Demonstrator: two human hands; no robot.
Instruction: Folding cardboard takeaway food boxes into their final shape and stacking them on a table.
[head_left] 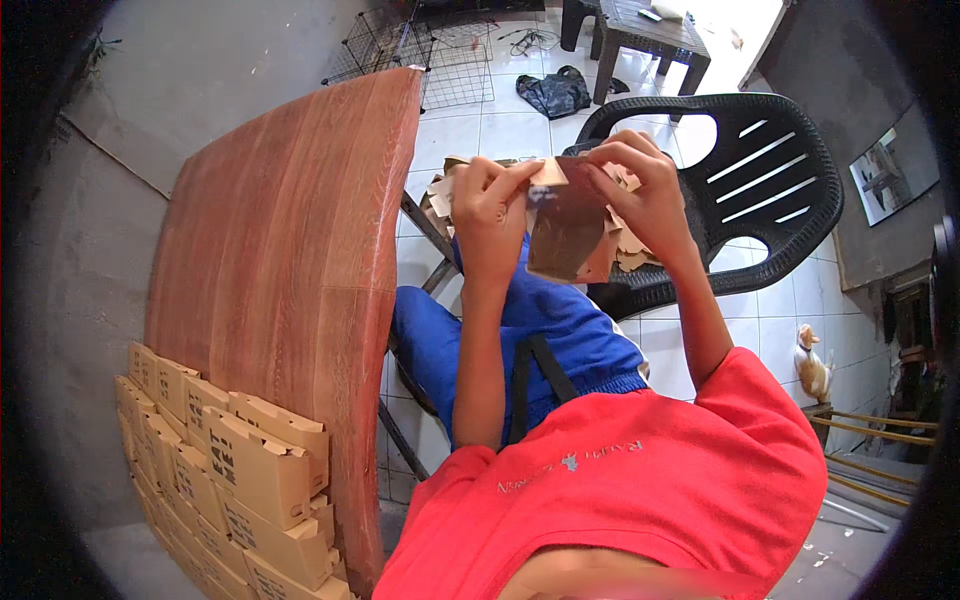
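A small brown cardboard box (570, 240), partly folded, is held up in front of my lap between both hands. My left hand (490, 215) pinches a pale flap at its upper left corner between thumb and fingertips. At the upper right edge, my right hand (645, 190) has its thumb and fingers closed on the cardboard. The box's darker, shaded side faces me. Behind it, loose cardboard pieces (628, 245) lie in a pile, partly covered by the box and my hands.
To my left stands a reddish wood-look table (290, 220), with stacked folded boxes (260, 465) at its near end. A black plastic chair (770, 180) is ahead right. Farther off are a wire rack (455, 70), a black bag (555, 92) and a dark table (650, 30). A cat (812, 368) sits right.
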